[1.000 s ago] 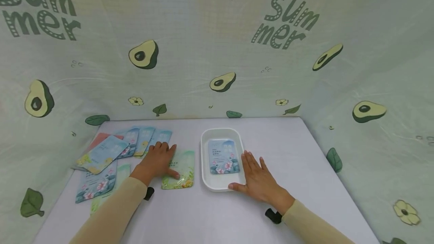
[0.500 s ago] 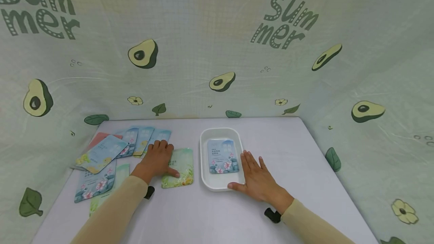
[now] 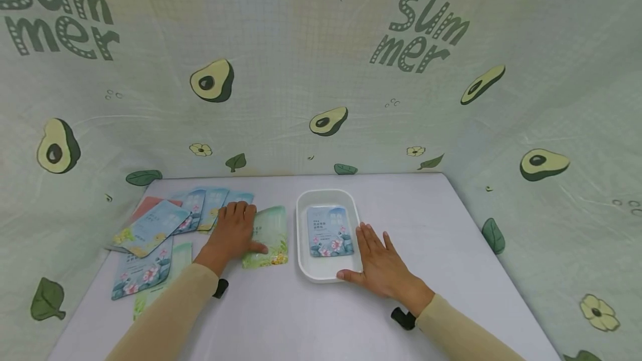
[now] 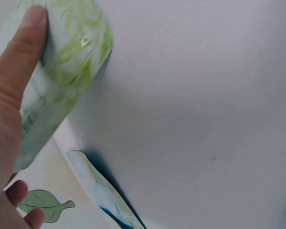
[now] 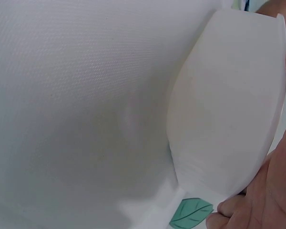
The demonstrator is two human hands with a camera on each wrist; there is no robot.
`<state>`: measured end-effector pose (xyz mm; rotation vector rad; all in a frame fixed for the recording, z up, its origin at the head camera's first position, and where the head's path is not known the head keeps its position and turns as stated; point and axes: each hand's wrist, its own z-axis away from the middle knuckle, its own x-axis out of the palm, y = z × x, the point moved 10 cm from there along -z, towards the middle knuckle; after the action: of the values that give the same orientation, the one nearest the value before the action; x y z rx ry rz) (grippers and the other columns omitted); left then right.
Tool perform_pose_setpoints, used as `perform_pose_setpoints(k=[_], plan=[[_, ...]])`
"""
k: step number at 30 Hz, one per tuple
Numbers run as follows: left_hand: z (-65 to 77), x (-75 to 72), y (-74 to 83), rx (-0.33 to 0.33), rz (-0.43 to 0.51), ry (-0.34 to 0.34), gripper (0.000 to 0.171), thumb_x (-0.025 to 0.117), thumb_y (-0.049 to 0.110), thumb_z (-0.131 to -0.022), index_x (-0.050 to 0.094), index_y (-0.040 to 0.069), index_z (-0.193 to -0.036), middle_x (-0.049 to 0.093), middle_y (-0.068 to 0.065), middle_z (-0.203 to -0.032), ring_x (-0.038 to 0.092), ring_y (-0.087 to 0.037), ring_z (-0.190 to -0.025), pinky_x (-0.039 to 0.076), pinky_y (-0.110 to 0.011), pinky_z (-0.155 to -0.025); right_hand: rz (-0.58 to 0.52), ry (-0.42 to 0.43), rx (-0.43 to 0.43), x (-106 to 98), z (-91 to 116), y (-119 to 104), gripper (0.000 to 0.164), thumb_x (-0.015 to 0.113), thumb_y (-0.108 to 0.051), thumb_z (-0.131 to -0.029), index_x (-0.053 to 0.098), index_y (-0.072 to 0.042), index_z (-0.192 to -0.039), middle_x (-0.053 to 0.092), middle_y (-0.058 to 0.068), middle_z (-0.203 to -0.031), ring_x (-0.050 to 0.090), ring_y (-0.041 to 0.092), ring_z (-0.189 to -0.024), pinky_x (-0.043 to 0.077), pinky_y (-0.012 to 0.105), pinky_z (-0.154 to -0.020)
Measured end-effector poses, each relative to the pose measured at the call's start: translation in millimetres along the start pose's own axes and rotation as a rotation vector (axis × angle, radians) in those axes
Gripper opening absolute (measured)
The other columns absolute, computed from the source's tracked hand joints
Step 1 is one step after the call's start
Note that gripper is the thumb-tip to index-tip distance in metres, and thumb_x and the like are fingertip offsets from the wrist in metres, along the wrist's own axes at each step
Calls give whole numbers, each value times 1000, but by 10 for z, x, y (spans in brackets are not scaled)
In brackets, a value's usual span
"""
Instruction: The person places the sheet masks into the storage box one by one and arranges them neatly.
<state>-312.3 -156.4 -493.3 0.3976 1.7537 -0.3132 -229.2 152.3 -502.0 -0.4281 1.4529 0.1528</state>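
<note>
My left hand [image 3: 233, 237] pinches a green sheet mask packet [image 3: 275, 233] at its left side, the thumb across the printed face and the fingers behind. In the left wrist view this packet [image 4: 76, 62] is tilted and bent, with its lower edge off the tabletop. A white rectangular tray [image 3: 311, 269] stands to the right of it. Inside lies one blue packet with pink flowers [image 3: 328, 233], face up. My right hand [image 3: 383, 266] rests against the tray's right rim with straight fingers, its thumb at the near edge; the right wrist view shows the tray's outer wall [image 5: 224, 105] beside it.
More packets lie overlapping at the table's left: a blue one with yellow flowers [image 3: 150, 230] on top, a pink-flowered one [image 3: 140, 277], a green one [image 3: 183, 258] and a reddish one [image 3: 145, 205]. A printed cloth [image 3: 281, 71] hangs behind the white table [image 3: 401, 199].
My left hand has moved slightly away from me, and the green packet has come up and shifted with it. The right hand and the tray have stayed in place.
</note>
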Motion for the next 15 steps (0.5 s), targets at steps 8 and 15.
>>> perform_pose_setpoints(k=[8,15], plan=[[30,-234,34,16,13,200,108,98,62,-61,39,1,-128,44,-23,-125,43,-43,-110,39,-54,-91,3,6,2,9,3,12,122,47,-86,-92,17,7,-165,17,27,-173,18,41,-162,14,67,-127],[70,-252,34,8,12,228,108,98,58,-65,36,3,-134,44,-26,-128,44,-45,-112,41,-55,-91,-2,8,-3,-2,5,-4,122,48,-86,-92,17,7,-165,16,27,-173,18,41,-162,14,67,-127]])
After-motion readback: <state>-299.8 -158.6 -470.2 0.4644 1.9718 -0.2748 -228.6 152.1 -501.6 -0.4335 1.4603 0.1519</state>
